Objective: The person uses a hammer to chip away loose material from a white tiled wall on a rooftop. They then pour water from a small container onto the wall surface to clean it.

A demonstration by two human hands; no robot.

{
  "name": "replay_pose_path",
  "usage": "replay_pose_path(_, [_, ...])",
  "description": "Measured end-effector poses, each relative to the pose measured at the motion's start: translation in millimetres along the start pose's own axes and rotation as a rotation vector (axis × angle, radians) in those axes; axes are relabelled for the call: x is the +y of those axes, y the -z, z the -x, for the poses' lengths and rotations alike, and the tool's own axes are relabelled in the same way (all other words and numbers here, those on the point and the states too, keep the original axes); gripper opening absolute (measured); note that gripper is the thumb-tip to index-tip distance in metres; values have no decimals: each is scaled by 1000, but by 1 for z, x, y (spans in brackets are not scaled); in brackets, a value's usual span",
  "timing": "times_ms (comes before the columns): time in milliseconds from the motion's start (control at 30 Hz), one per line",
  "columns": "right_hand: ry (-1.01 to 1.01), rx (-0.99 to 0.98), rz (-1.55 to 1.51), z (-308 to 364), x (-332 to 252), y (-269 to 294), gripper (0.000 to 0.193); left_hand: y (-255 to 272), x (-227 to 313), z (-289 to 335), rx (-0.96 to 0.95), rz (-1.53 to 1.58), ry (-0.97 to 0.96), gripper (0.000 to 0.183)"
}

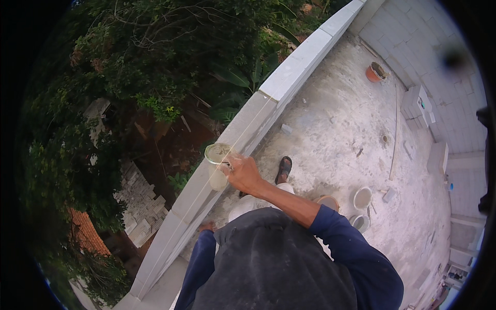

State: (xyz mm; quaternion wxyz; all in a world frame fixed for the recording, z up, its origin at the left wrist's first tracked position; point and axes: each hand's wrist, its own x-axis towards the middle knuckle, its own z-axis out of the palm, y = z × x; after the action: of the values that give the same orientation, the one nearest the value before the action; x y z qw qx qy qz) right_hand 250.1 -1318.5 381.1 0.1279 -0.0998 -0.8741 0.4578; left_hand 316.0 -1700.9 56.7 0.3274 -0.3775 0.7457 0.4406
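Observation:
My right hand (243, 173) reaches across my body and is closed around the side of a translucent plastic jug (218, 180). The jug has a round greenish rim, and wet grey mix shows inside it. It is over the top of a low wall of pale blocks (194, 195), close beside a taut string line (235, 143) that runs along the wall. My left hand (208, 226) is low at the inner side of the wall, mostly hidden by its dark blue sleeve; its fingers are too small to make out.
Beyond the wall the ground drops to trees (155, 57) and roofs (88, 230). To the right, on the concrete floor (330, 139), are a grey-filled bucket (362, 198), another bucket (360, 223), an orange bucket (374, 74) and stacked blocks (415, 106). My sandalled foot (284, 168) is near the wall.

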Motion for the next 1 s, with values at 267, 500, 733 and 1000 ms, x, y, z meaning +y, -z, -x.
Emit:
replay_pose_path(267, [-268,-122,-90,-88,101,74,33,-121,74,24,-80,58,58,26])
replay_pose_path(500, [-224,-76,22,-160,190,170,33,-250,129,103,-126,129,34,23])
replay_pose_path(733, [-9,38,16,-182,226,251,26,-320,158,137,-144,154,-7,22])
replay_pose_path(1000, [97,-41,46,-150,201,249,29,-322,199,127,-87,-40,14,20])
